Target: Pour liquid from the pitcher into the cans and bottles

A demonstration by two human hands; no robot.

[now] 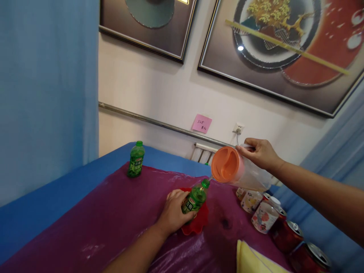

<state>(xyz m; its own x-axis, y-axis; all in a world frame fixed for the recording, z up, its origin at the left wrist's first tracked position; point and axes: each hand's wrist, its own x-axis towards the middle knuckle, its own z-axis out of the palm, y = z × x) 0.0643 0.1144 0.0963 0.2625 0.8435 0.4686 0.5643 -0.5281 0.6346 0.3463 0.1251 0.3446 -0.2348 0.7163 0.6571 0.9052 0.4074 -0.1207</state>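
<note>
My left hand (174, 213) is wrapped round a green bottle (196, 197) that leans to the right over a red scalloped dish (199, 223). My right hand (260, 152) grips the handle of a clear pitcher (251, 176) with an orange lid (225, 165). The pitcher is tipped to the left, its spout just above the bottle's uncapped mouth, with a little liquid low in its side. A thin stream seems to run between spout and bottle. A second green bottle (136, 159) stands upright at the far left of the purple sheet (113, 212).
Along the right edge stand jars (265, 217) and several red cans (287, 236). A yellow cloth (256, 259) lies at the front right. Blue curtains (48, 83) hang at both sides. On the wall behind are a pink note (201, 123), a socket (238, 128) and framed pictures (273, 49).
</note>
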